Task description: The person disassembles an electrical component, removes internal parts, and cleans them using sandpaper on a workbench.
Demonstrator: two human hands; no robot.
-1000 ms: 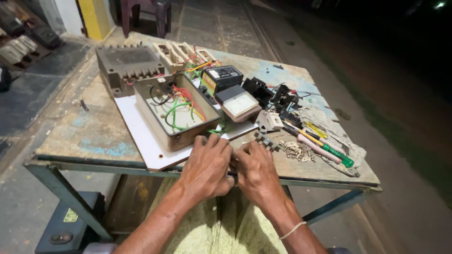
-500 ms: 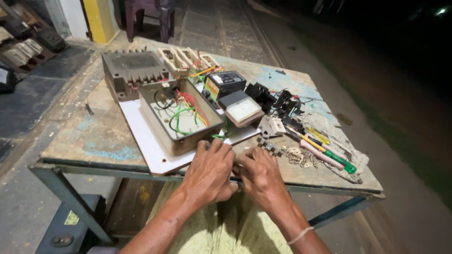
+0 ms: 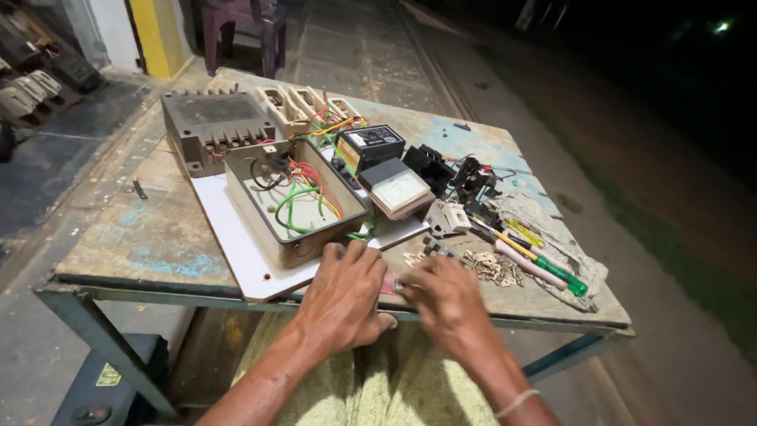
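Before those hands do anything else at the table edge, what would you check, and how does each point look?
1. Left hand steady at the table edge: ok.
2. Right hand meets it over a small part: what they pinch, cannot tell.
3. Open box sits fully on the white board: ok.
4. Green and red wires stay inside the box: mostly ok, some green spills at the front corner.
5. Screwdrivers within reach, lying on a cloth: ok.
6. Small metal bits scattered loose near the right hand: not ok.
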